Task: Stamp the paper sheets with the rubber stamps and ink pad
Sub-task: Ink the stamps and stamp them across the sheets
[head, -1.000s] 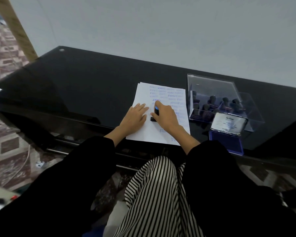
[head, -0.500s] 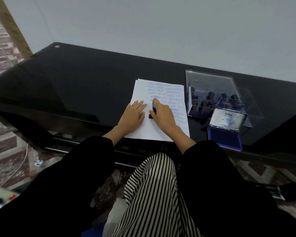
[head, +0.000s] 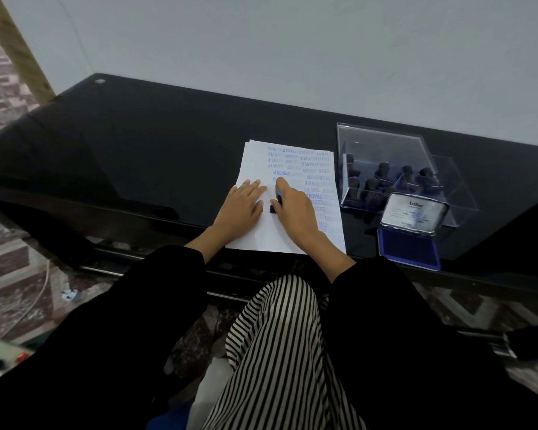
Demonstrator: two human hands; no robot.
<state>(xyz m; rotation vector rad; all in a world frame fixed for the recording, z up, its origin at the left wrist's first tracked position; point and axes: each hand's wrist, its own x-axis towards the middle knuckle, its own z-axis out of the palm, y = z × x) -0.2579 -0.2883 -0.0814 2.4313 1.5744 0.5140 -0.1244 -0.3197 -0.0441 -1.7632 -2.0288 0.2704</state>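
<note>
Near the front edge of the black table [head: 168, 150], the fingers [head: 281, 183] of the right hand [head: 295, 212] are clamped around a small rubber stamp [head: 274, 207], the index finger laid along its blue-tipped top and its dark base down on the paper sheets [head: 258, 238]. Just beside it, the left hand [head: 241, 206] lies flat on the sheets, fingers [head: 252, 186] straight and slightly spread.

The stamp looks light and rigid, best gripped by its handle and pressed straight down. The sheets are thin and limp and would likely slide on the glossy top, so a flat palm suits them.

The open ink pad [head: 409, 249] sits toward the front right, and behind it the clear box [head: 382, 144] holds more stamps [head: 382, 167].
</note>
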